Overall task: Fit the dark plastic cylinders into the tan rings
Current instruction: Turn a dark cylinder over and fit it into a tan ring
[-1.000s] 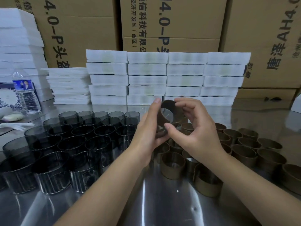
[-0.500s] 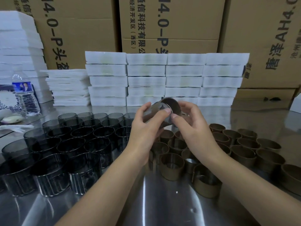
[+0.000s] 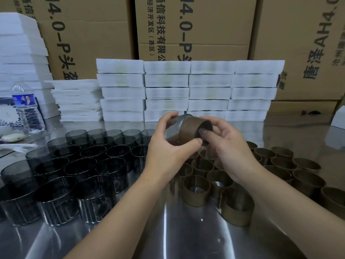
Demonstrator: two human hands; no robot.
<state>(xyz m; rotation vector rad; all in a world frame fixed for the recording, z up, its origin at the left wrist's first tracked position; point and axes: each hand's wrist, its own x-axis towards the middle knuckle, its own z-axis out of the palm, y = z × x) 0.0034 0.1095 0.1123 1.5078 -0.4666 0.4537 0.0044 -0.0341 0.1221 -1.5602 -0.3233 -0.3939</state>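
Above the steel table [image 3: 168, 230] both my hands hold one assembly on its side. My left hand [image 3: 168, 148] grips a dark translucent cylinder [image 3: 177, 122], whose right end sits inside a tan ring [image 3: 190, 130]. My right hand [image 3: 229, 146] curls round the ring, thumb at its open end. Several dark cylinders [image 3: 74, 165] stand in rows on the left. On the right, below my hands, stand several loose tan rings [image 3: 276, 165].
Stacks of white foam blocks [image 3: 186, 90] line the back, with more at the far left [image 3: 20, 53]. Tall cardboard boxes [image 3: 196, 25] rise behind them. A water bottle [image 3: 28, 109] and a small white object [image 3: 13, 137] sit at the left edge.
A second ago I held only the tan ring up. Then a dark cylinder came into my left hand, and now the ring is slid over the cylinder's end.
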